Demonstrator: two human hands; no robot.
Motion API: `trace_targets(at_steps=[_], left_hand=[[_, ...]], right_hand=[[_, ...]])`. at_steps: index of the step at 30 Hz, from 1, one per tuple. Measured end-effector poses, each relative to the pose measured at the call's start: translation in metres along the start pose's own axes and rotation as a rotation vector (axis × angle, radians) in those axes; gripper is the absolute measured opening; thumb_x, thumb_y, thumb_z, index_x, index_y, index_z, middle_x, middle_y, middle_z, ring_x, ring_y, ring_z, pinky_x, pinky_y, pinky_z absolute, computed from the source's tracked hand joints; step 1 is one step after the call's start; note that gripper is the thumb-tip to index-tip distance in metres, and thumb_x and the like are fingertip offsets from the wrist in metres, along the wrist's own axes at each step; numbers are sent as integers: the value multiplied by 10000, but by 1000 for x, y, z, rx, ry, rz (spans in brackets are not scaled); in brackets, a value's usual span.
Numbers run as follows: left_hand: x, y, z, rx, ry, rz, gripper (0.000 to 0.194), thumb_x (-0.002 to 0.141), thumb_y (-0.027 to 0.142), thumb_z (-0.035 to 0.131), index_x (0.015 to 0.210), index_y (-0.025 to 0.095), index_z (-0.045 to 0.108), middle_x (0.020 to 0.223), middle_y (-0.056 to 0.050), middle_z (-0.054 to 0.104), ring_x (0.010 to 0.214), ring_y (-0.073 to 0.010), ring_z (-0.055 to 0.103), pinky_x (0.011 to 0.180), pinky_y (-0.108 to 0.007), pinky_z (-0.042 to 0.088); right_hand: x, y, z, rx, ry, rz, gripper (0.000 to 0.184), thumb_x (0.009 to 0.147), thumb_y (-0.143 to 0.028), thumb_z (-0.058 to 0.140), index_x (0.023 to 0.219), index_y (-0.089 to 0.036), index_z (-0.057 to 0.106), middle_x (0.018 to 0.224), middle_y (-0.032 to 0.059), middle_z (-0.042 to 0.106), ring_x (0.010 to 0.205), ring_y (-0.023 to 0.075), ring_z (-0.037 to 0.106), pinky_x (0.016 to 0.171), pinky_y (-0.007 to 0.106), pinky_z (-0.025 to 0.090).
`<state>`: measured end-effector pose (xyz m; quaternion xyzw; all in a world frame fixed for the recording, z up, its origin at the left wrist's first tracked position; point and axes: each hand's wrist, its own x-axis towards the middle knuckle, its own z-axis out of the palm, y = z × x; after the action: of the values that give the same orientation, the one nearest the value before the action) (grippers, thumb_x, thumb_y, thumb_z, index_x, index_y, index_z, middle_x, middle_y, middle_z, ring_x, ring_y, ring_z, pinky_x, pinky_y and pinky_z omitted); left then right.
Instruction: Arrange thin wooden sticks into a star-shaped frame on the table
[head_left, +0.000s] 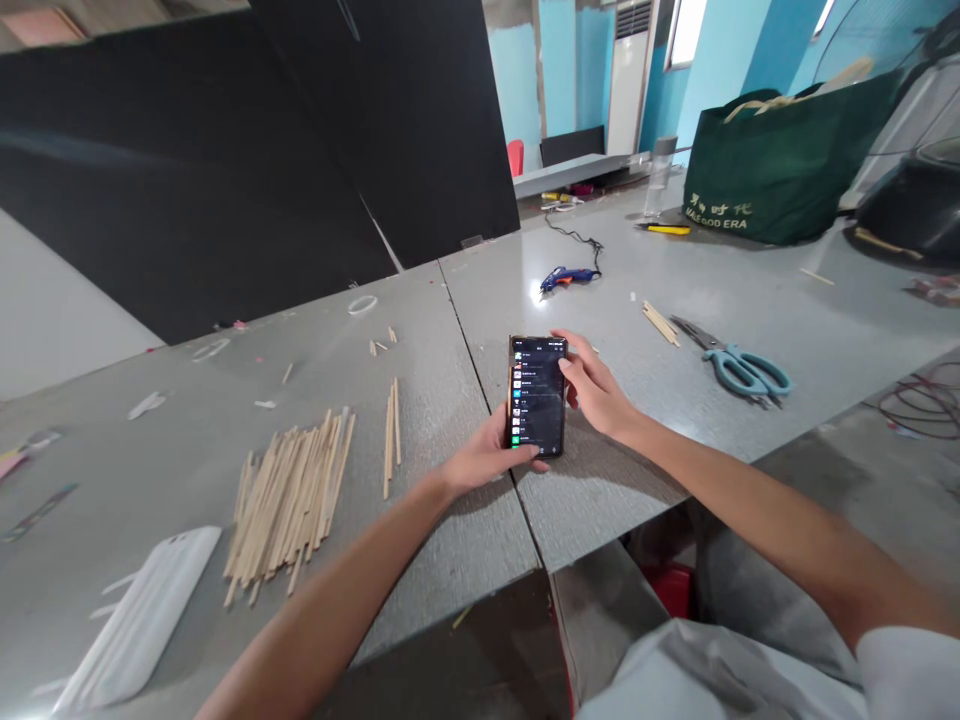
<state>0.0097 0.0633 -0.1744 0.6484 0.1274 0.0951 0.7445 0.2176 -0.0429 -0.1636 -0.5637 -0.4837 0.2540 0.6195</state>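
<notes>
A smartphone (538,395) with a dark list on its lit screen is held upright just above the grey table. My left hand (491,450) is wrapped round its lower left side, the thumb lying across the bottom of the screen. At the upper right edge, my right hand (596,385) closes on the phone with thumb and fingers. Thin wooden sticks (292,495) lie in a pile to the left, with a few loose sticks (392,435) beside them. Scissors with blue handles (739,365) rest on the right, near several short sticks (661,324).
Behind the phone lies a blue glue gun (568,278) with a dark cord. A yellow cutter (664,229), a clear bottle (660,178) and a green bag (780,170) stand or lie farther back. Black panels (262,150) rise at the left rear. A white mask (142,620) lies front left.
</notes>
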Motion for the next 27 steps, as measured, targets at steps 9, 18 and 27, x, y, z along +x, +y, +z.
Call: trace_targets(at_steps=[9,18,27], left_hand=[[0,1,3,-69,37,-6,667,867,298,897,1463,205,612,1397,-181,702,1116,-299,730,828,-423,696],[0,-1,1,-156,58,-33,577,824,269,849,1363,201,656,1276,-157,729,1045,-297,717,782,-446,694],[-1,3,3,-148,62,-30,546,822,266,858,1326,196,660,1250,-147,724,1031,-284,708,779,-442,700]], right_hand=[[1,0,-1,-1,-6,12,600,1099,-609,522,1614,-302,502,710,-46,464,612,188,497,594,359,468],[0,6,2,101,-77,4,672,1031,-473,661,1640,-330,414,1346,115,722,985,250,723,823,430,622],[-2,2,3,107,-74,-11,663,1020,-430,666,1621,-303,413,1345,120,730,1013,251,739,850,444,643]])
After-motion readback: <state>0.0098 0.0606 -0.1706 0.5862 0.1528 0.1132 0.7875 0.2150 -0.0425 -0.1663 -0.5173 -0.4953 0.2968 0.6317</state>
